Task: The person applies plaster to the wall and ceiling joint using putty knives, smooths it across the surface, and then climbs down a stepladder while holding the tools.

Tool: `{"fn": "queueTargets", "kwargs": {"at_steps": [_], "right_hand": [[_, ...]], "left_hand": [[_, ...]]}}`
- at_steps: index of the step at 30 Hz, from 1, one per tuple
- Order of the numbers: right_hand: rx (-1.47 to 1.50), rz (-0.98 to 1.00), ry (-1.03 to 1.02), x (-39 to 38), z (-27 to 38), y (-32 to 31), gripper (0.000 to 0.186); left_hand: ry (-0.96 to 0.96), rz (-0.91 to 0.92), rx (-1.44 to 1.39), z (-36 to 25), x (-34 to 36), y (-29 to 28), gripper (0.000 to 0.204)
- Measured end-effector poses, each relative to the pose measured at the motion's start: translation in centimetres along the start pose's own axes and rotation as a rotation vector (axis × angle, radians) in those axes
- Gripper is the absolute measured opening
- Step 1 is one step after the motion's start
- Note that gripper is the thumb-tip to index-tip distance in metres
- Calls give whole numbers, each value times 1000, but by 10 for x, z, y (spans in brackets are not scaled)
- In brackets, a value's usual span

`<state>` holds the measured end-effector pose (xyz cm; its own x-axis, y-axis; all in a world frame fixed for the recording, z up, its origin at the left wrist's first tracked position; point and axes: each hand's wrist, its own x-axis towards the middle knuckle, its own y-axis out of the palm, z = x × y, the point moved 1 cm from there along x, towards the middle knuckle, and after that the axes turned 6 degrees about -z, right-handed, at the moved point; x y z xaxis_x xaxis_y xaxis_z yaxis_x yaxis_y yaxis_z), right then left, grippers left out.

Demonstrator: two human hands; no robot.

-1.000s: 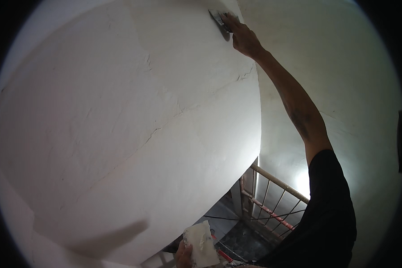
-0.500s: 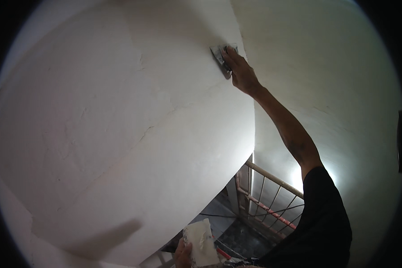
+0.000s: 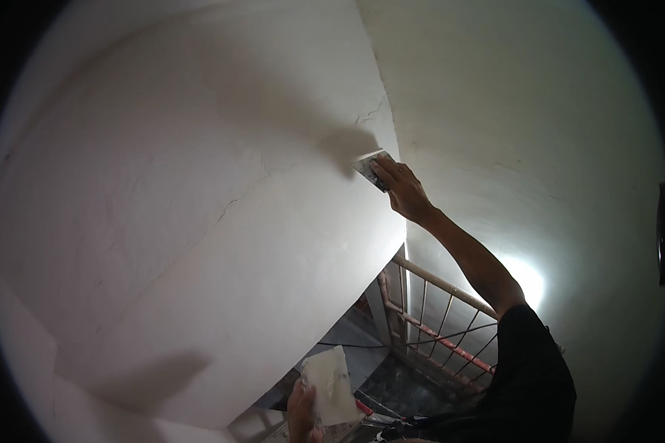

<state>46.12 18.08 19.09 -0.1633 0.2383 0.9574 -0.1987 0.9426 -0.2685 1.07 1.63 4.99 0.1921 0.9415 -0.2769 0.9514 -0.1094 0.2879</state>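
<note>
My right hand (image 3: 408,190) grips a wide metal putty knife (image 3: 373,168) with a pale edge, held at the white sloping surface (image 3: 236,162) close to the corner where it meets the side wall. The blade's shadow falls just up and left of it; whether it touches cannot be told. Fine cracks run across the surface. Low in the view, my left hand (image 3: 301,407) is closed on the left edge of a rectangular board (image 3: 329,384) smeared with off-white paste.
The side wall (image 3: 539,133) is on the right, with a glare spot and a dark object (image 3: 662,232) at the rim. Below are a metal railing (image 3: 451,289) with red-stained bars, dark cables and a dark tiled floor (image 3: 410,387).
My right hand and the putty knife have moved down along the corner, the arm lowering with them. The left hand and board have risen slightly, and the view has shifted a little.
</note>
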Motion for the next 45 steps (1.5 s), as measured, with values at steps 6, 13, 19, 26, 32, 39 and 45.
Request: {"fn": "queueTargets", "kwargs": {"at_steps": [6,13,19,26,32,39,45], "right_hand": [[279,-21,68,26,47,-53,70],[627,218,105,33,130,-117,63],[567,341,-187,14,166,-130,70],[376,472,-418,18,184,-164,62],[334,580,-555,17,205,-167,41],[300,627,-635,29,212,-165,41],[291,622,-663,25,216,-163,36]], "left_hand": [[60,24,-24,-8,14,-4,37],[162,120,-264,-51,17,42,38],[224,190,-241,-85,38,61,38],[286,236,-163,-124,27,81,38],[285,256,-100,-120,26,85,35],[328,272,-30,-121,19,96,34],[285,329,-134,-101,21,90,35]]}}
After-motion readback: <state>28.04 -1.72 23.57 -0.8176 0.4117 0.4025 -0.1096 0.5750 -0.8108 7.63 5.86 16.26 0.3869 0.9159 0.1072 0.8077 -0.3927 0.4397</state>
